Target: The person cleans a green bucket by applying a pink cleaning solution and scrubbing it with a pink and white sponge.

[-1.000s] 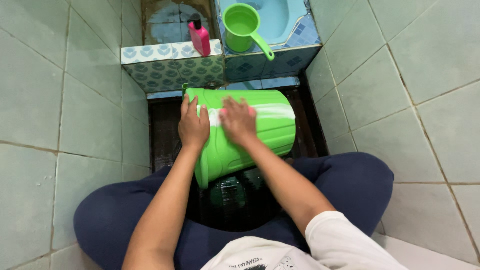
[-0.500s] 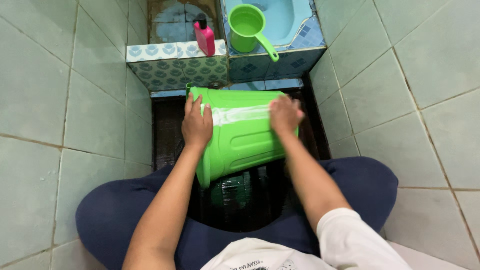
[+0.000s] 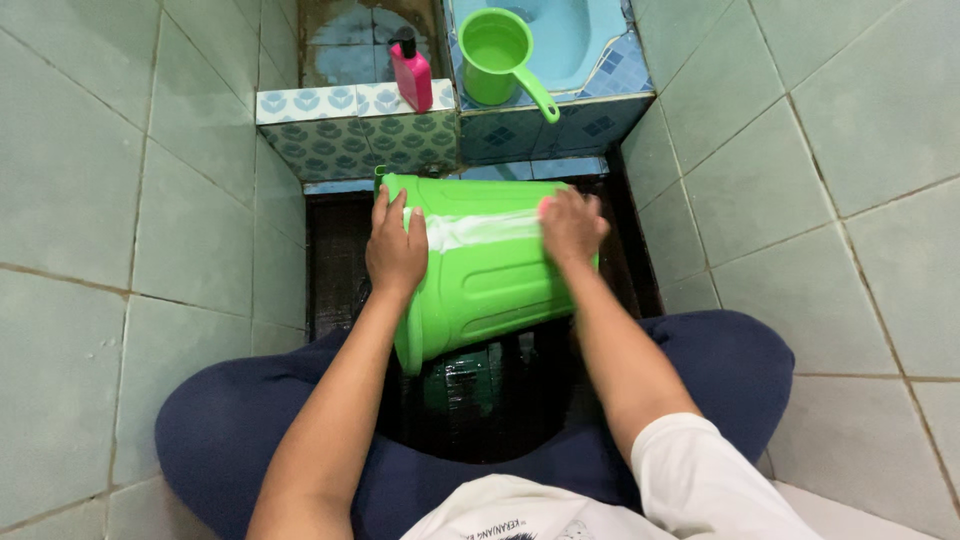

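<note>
Bucket: a bright green plastic bucket (image 3: 480, 270) lies on its side at the centre of the frame, its rim toward the person and its base toward the tiled step.
Left hand: the left hand (image 3: 396, 250) lies flat with fingers spread on the bucket's upper left side, pressing it steady; nothing is gripped.
Right hand: the right hand (image 3: 570, 226) is bunched at the right end of a white soapy streak (image 3: 480, 229); a sliver of pink shows under the fingers, but I cannot tell what it grasps.
Done so far: one lathered band runs across the wall near the base, by my reading the only scrubbed part.
Still left: the lower wall toward the rim looks plain green, with no foam, and the lather is unrinsed.
Floor: dark, wet and glossy under the bucket, between the person's knees.
Room: pale green tiles rise on both sides, very tight quarters.
Top of frame: a pink bottle (image 3: 411, 74) stands on the patterned ledge (image 3: 330, 105), just beside a green dipper (image 3: 497, 58) resting over a blue basin (image 3: 585, 40).
</note>
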